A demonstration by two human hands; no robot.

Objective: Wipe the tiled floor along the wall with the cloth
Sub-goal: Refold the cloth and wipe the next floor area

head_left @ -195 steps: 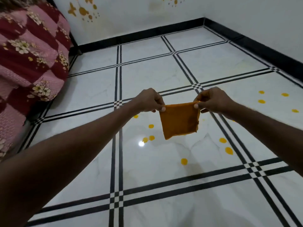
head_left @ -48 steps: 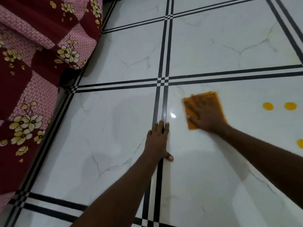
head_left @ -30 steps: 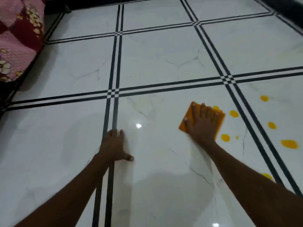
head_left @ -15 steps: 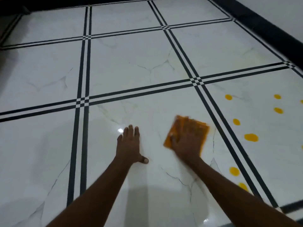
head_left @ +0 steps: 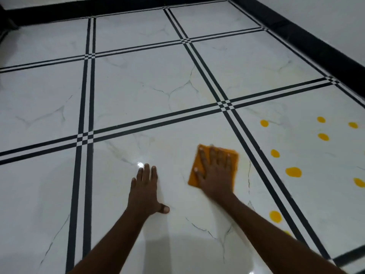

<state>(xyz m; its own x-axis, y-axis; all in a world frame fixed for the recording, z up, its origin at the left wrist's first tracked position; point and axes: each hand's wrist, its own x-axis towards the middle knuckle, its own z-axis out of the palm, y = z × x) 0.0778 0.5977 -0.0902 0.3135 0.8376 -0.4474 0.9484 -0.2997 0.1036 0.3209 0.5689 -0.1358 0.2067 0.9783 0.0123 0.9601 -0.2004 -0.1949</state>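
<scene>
An orange folded cloth [head_left: 193, 175] lies flat on a white marble-look floor tile [head_left: 142, 89]. My right hand [head_left: 216, 175] presses down on the cloth with fingers spread, covering most of it. My left hand [head_left: 145, 191] rests flat on the bare tile just left of the cloth, palm down, holding nothing. Black double stripes [head_left: 246, 135] border the tiles. The white wall [head_left: 325, 18] with its black skirting [head_left: 316, 44] runs along the right and far side.
Several yellow spots [head_left: 293, 172] dot the tile to the right of the cloth, beyond the black stripes. A bright light glint [head_left: 140, 165] sits by my left fingertips. Open floor stretches ahead and to the left.
Over the past seconds the cloth went from held in the air by both hands to flat under my right hand, sliding over the tile. The view has swung right; the bed is out of sight.
</scene>
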